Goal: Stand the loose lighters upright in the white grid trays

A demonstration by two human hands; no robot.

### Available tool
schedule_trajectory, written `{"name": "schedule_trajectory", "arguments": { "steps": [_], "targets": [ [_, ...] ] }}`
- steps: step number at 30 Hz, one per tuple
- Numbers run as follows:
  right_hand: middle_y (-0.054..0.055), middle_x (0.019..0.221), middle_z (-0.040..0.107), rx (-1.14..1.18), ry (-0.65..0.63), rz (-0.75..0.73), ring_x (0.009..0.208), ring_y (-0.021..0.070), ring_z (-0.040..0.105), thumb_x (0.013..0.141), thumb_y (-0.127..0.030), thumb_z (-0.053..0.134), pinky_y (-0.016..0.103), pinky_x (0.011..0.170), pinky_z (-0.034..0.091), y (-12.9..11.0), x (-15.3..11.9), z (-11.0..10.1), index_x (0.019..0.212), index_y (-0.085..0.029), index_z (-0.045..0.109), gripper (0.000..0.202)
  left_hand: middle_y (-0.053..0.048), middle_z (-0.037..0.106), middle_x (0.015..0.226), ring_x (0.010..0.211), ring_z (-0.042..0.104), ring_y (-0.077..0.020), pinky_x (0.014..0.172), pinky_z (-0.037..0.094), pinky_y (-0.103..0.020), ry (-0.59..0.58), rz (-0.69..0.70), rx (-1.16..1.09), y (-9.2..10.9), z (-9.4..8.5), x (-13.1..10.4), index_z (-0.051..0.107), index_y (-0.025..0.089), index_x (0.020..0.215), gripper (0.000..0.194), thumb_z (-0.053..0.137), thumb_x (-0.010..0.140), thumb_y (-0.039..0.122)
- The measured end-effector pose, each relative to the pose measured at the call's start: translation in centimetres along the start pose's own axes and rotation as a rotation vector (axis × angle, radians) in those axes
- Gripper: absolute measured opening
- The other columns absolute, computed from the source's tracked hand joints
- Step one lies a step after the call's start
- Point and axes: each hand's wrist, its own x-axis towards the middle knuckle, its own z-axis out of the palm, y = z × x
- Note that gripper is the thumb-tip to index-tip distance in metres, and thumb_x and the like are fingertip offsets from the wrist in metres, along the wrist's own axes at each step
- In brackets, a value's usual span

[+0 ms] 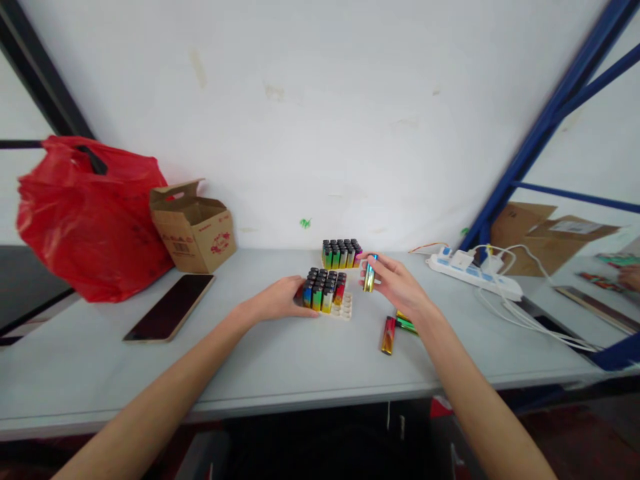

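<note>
My left hand [283, 298] grips the left side of a white holder tray [342, 311] with round holes. Several upright lighters [318, 297] with black tops fill most of it; holes at its right side are bare. My right hand [395, 281] pinches a blue and gold lighter [369, 275], raised to the right of the tray. On the table below that hand lie a red and gold lighter [388, 335] and a green one [407, 325], partly hidden by the wrist. Behind stands a second full group of lighters [341, 254] in a tray.
A phone [171, 308], an opened cardboard box [197, 230] and a red plastic bag [95, 213] are on the left. A white power strip [475, 277] with plugs and cables lies on the right, near blue metal posts. Another person's hand [631, 277] shows at the far right.
</note>
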Motion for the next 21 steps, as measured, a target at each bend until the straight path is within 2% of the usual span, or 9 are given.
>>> {"name": "schedule_trajectory", "arguments": {
  "steps": [2, 4, 7, 9, 12, 15, 21],
  "targets": [
    [0.000, 0.084, 0.063, -0.006, -0.033, 0.034, 0.076, 0.0149, 0.062, 0.090, -0.055, 0.067, 0.033, 0.078, 0.055, -0.1, -0.2, 0.4, 0.112, -0.026, 0.063, 0.037, -0.006, 0.075, 0.094, 0.088, 0.068, -0.0270, 0.077, 0.050, -0.033, 0.000, -0.003, 0.000, 0.0, 0.0, 0.0, 0.070, 0.019, 0.103, 0.063, 0.079, 0.065, 0.068],
    [-0.006, 0.069, 0.052, -0.045, -0.051, 0.047, 0.060, 0.0114, 0.052, 0.092, -0.060, 0.062, 0.030, 0.069, 0.054, 0.0, -0.3, 0.9, 0.112, -0.028, 0.058, 0.038, -0.006, 0.075, 0.094, 0.087, 0.068, -0.0269, 0.077, 0.050, -0.033, -0.006, 0.000, -0.004, 0.1, 0.0, 0.0, 0.070, 0.019, 0.103, 0.062, 0.079, 0.065, 0.068],
    [-0.010, 0.060, 0.033, -0.181, -0.007, 0.035, 0.047, 0.0083, 0.031, 0.092, -0.065, 0.058, 0.021, 0.049, 0.037, 0.6, 0.0, 1.3, 0.103, -0.027, 0.056, 0.039, -0.006, 0.075, 0.093, 0.085, 0.068, -0.0264, 0.075, 0.050, -0.033, -0.006, -0.002, 0.003, 0.0, 0.0, 0.0, 0.070, 0.020, 0.101, 0.061, 0.078, 0.065, 0.069],
    [-0.009, 0.059, 0.033, -0.329, 0.055, -0.009, 0.046, 0.0089, 0.028, 0.092, -0.068, 0.055, 0.021, 0.044, 0.027, 1.2, 0.3, 1.4, 0.097, -0.025, 0.056, 0.043, -0.006, 0.074, 0.093, 0.082, 0.067, -0.0258, 0.072, 0.049, -0.033, -0.002, -0.013, 0.023, 0.0, 0.0, 0.0, 0.069, 0.019, 0.099, 0.061, 0.078, 0.065, 0.070],
    [-0.006, 0.058, 0.040, -0.570, 0.152, -0.128, 0.051, 0.0106, 0.036, 0.093, -0.070, 0.050, 0.024, 0.047, 0.028, 1.8, 0.5, 1.5, 0.076, -0.021, 0.054, 0.052, -0.006, 0.073, 0.094, 0.081, 0.066, -0.0254, 0.070, 0.048, -0.033, -0.001, -0.015, 0.061, 0.0, 0.0, 0.0, 0.068, 0.019, 0.098, 0.061, 0.077, 0.067, 0.071],
    [-0.004, 0.055, 0.037, -0.737, 0.228, -0.184, 0.055, 0.0112, 0.036, 0.092, -0.069, 0.049, 0.026, 0.052, 0.027, 2.0, 0.4, 1.7, 0.058, -0.021, 0.041, 0.060, -0.005, 0.073, 0.092, 0.079, 0.066, -0.0250, 0.068, 0.047, -0.033, -0.007, -0.027, 0.069, -0.1, 0.1, 0.0, 0.067, 0.020, 0.097, 0.060, 0.077, 0.067, 0.070],
    [-0.004, 0.053, 0.031, -0.933, 0.302, -0.205, 0.054, 0.0112, 0.033, 0.089, -0.045, 0.049, 0.028, 0.055, 0.021, 2.3, 0.4, 1.8, 0.053, -0.022, 0.035, 0.045, -0.006, 0.073, 0.094, 0.080, 0.067, -0.0254, 0.068, 0.047, -0.032, -0.002, -0.049, 0.068, -0.3, 0.1, -0.1, 0.067, 0.020, 0.099, 0.065, 0.076, 0.065, 0.074]
  ]
}}
